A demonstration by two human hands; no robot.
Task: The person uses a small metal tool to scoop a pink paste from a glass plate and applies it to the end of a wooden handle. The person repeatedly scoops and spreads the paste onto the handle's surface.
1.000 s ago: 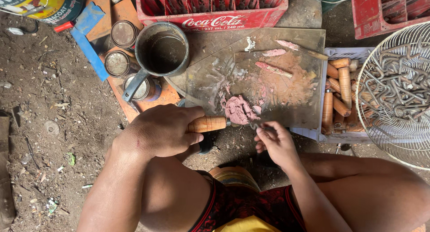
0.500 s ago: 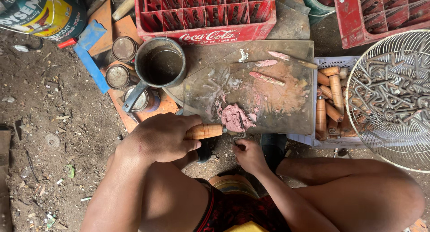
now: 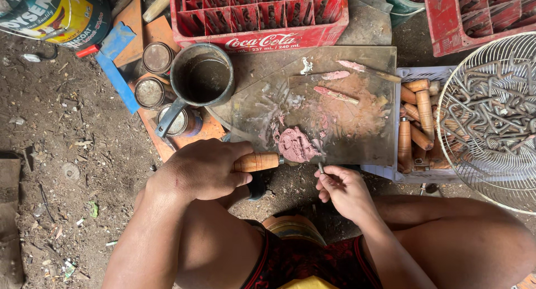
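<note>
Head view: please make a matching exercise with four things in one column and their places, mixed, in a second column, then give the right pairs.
Things:
1. round wooden handle
2. pink lump of putty
3. dark metal cup
4. bent grey metal hooks

Places:
A. in the white wire basket
B. gripped in the left hand
C. left of the grey board
D. on the grey board's near edge

Pairs: 1-B, 2-D, 3-C, 4-A

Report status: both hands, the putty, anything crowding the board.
Left hand grips wooden handle, tip in pink putty lump. Right hand pinches thin metal piece at board edge. Metal mug beside board.
</note>
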